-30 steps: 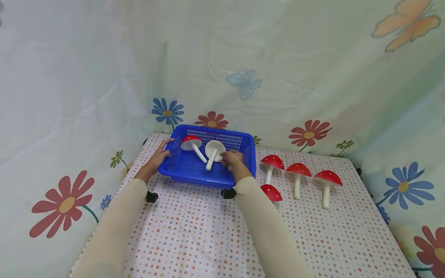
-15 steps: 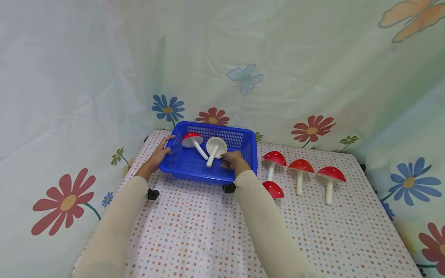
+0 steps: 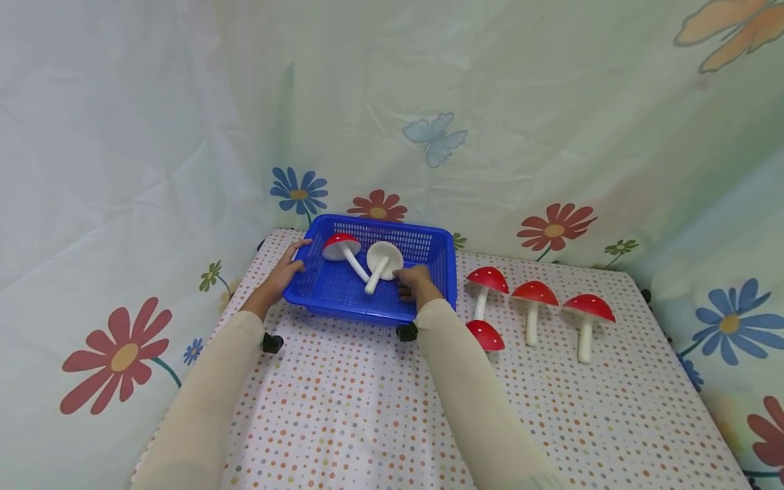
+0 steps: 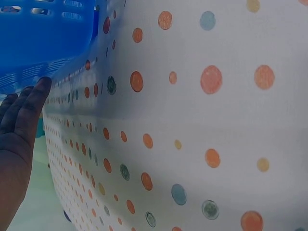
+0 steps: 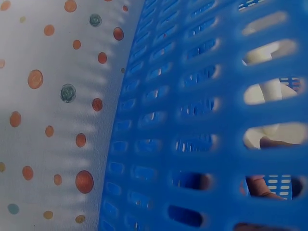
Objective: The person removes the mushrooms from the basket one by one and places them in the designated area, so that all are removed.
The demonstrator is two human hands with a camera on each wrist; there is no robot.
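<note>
A blue plastic basket [image 3: 349, 312] stands at the back of the table. In it lie two toy mushrooms: a left one with its red cap [image 3: 341, 238] on view, and a right one showing the white underside of its cap [image 3: 395, 255]. My right hand [image 3: 418, 280] reaches over the front wall, its thumb and a finger apart beside the right mushroom's cap. My left hand [image 3: 283, 273] is at the basket's left side; its fingers look straight against the basket in the left wrist view. Through the slots in the right wrist view, a white mushroom [image 5: 270, 90] and part of the hand show.
Several red-capped toy mushrooms, including one at the far right [image 3: 589, 306], stand or lie right of the basket on the dotted tablecloth [image 3: 343, 401]. A curtain [image 3: 520, 136] printed with flowers and butterflies hangs behind and beside the table.
My right hand's fingers have moved slightly away from the right mushroom's cap. The left hand stays at the basket's side. The view has shifted a little.
</note>
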